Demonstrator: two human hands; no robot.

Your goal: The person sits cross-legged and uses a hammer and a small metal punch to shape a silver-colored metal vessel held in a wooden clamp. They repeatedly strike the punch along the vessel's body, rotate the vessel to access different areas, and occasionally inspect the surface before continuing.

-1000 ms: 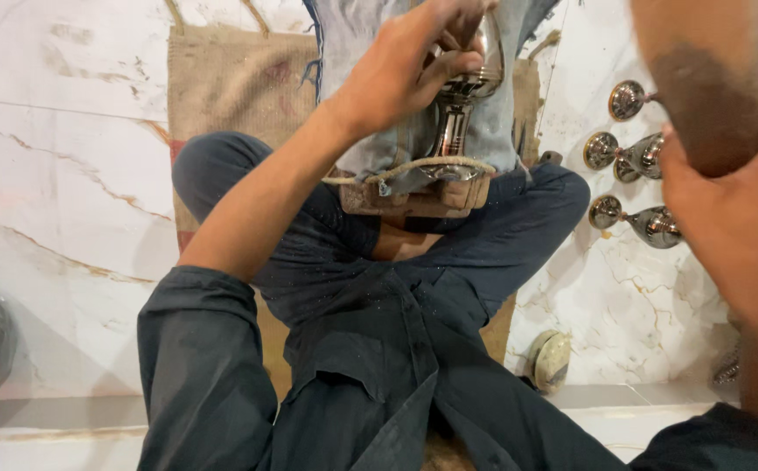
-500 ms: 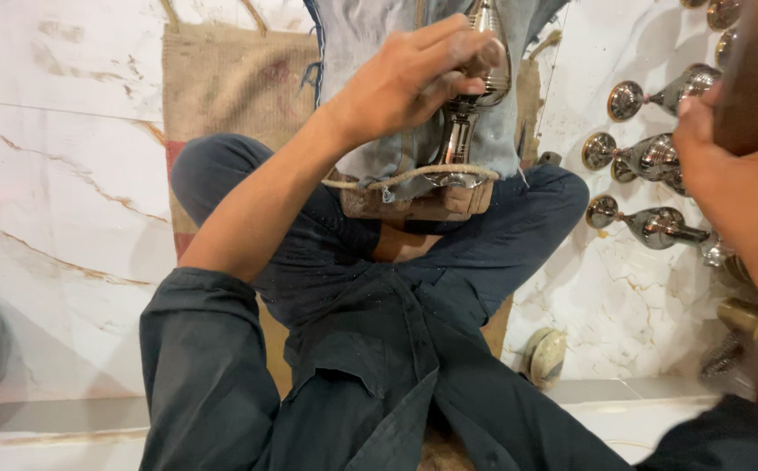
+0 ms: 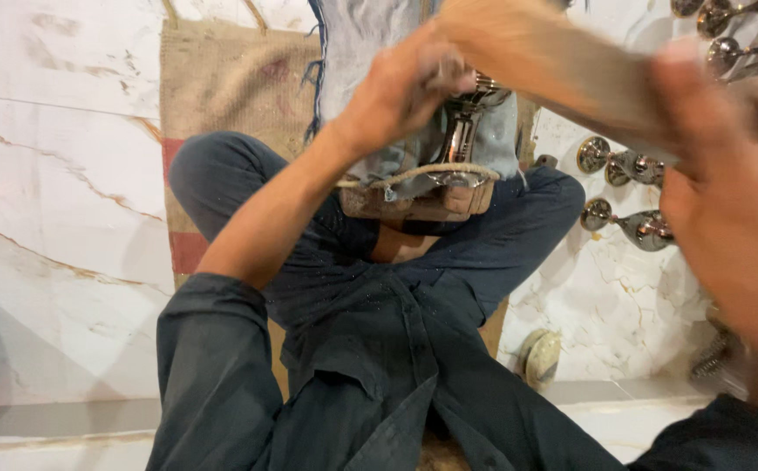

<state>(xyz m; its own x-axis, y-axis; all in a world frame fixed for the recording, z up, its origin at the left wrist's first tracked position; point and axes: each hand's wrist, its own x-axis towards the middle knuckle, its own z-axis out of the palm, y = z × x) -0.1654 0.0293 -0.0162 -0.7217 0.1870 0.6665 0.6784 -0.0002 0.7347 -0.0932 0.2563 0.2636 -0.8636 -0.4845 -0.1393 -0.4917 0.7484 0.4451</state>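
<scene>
Left hand [image 3: 405,92] clamped on the top of a chrome tap fitting [image 3: 459,139], upright on a small block [image 3: 418,202] in the lap, far centre. Right hand [image 3: 727,218] near right, blurred, gripping a tan strip [image 3: 553,65]. More fittings [image 3: 627,222] on the marble floor [image 3: 56,174] at right. Judged mid-work; how much is left is unclear.

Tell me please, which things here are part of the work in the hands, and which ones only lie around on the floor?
In the work:
- left hand gripping the shiny metal fitting
- grey cloth under the fitting
- wooden block bound with cord
- right hand holding a blurred flat piece

Lying about:
- chrome taps on the marble floor
- round disc
- burlap mat
</scene>
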